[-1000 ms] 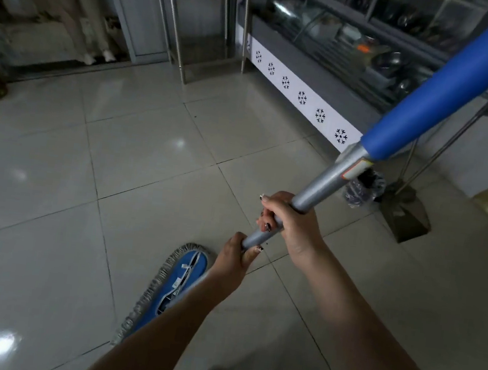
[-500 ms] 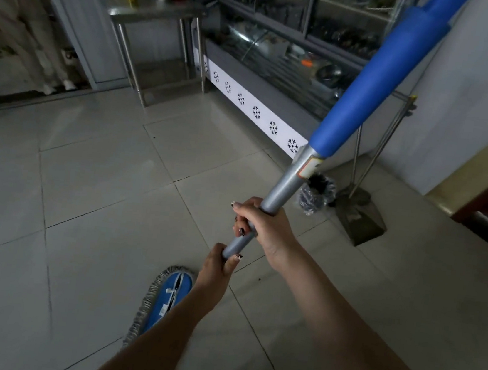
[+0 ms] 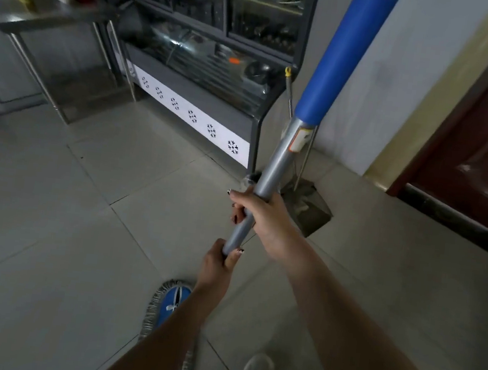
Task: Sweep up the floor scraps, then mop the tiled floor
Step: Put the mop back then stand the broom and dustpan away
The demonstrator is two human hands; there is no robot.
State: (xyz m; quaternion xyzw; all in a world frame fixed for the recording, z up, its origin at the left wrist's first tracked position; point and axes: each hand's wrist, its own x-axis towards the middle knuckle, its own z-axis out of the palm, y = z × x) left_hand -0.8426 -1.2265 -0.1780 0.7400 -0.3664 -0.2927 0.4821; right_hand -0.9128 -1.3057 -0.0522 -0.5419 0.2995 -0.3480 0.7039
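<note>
Mop head (image 3: 171, 305) had slid back toward the person's shoe (image 3: 258, 368) over the last second, while the view swung right, off the open tiles and toward the wall and door (image 3: 483, 128); this looked like the pull of a mopping stroke, with sweeping apparently finished. Left to right: a steel table (image 3: 57, 20) stood at the far left, then a glass display fridge (image 3: 208, 66). The left hand (image 3: 216, 263) was closed low on the grey handle (image 3: 272, 170), the right hand (image 3: 259, 214) wrapped round it just above. Behind them a dustpan (image 3: 310, 208) rested by the wall. The floor (image 3: 58, 208) was pale tile, glossy, with no scraps visible.
</note>
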